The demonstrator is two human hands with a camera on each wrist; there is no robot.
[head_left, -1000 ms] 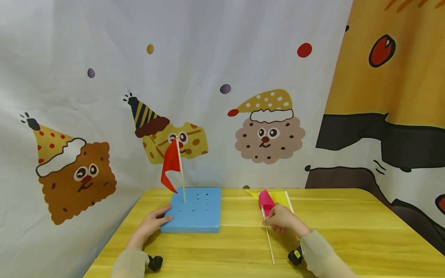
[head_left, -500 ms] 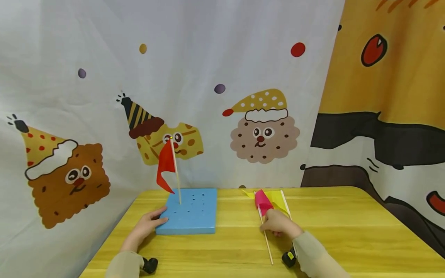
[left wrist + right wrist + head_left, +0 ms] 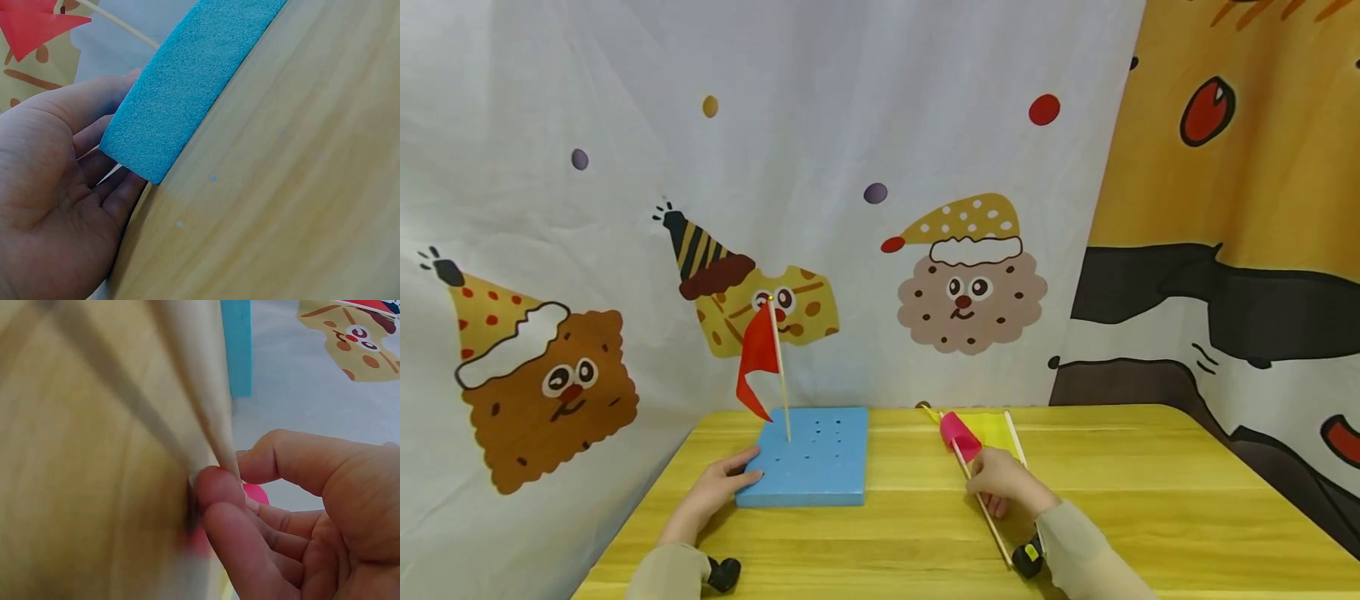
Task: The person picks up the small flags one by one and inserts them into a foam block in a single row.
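A blue foam block (image 3: 812,460) with several holes lies on the yellow table (image 3: 1150,492). A red flag (image 3: 757,354) on a thin stick stands upright in the block's far left hole. My left hand (image 3: 741,479) rests against the block's near left corner, thumb on top and fingers straight along the side (image 3: 119,187). My right hand (image 3: 979,482) pinches the wooden stick of a pink flag (image 3: 958,434) between thumb (image 3: 215,487) and fingers. The stick slants from the flag toward me. In the right wrist view the stick (image 3: 200,394) is blurred.
A yellow flag (image 3: 994,427) lies flat on the table behind the pink one. A cartoon-print cloth (image 3: 880,208) hangs close behind the table's far edge. The table's left edge runs just beside my left forearm.
My right hand has closed on the pink flag's stick and swung it, so the near end now points further right. The left hand stays on the block.
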